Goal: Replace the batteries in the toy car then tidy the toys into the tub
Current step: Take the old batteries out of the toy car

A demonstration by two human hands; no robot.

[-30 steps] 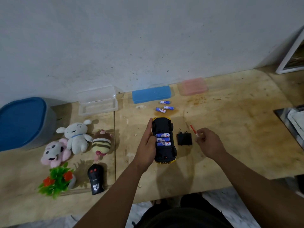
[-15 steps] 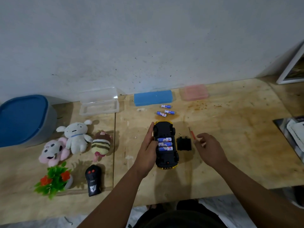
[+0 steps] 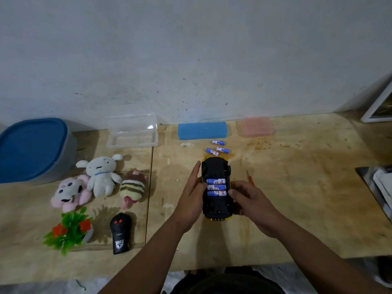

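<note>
The toy car [image 3: 214,168] lies upside down on the wooden table, black underside up, yellow body showing at both ends. Three blue batteries [image 3: 216,187] sit in its uncovered compartment. My left hand [image 3: 191,200] presses flat against the car's left side, thumb by the batteries. My right hand [image 3: 252,200] lies against the car's right side, thumb tip at the lowest battery. It covers the spot where the black battery cover lay; the cover is hidden. A red-handled screwdriver [image 3: 250,180] lies free just beyond that hand. The grey tub [image 3: 31,149] with a blue lid stands far left.
Three loose batteries [image 3: 218,148] lie beyond the car. Left of it are a white plush [image 3: 101,175], a pink plush [image 3: 67,192], a striped plush [image 3: 132,186], a plastic plant [image 3: 70,229] and a black remote [image 3: 119,233]. Clear [image 3: 132,132], blue [image 3: 202,130] and pink cases [image 3: 255,126] line the wall.
My right hand let go of the screwdriver, which now lies on the table, and moved left over the battery cover to the car's side. My left hand stayed on the car.
</note>
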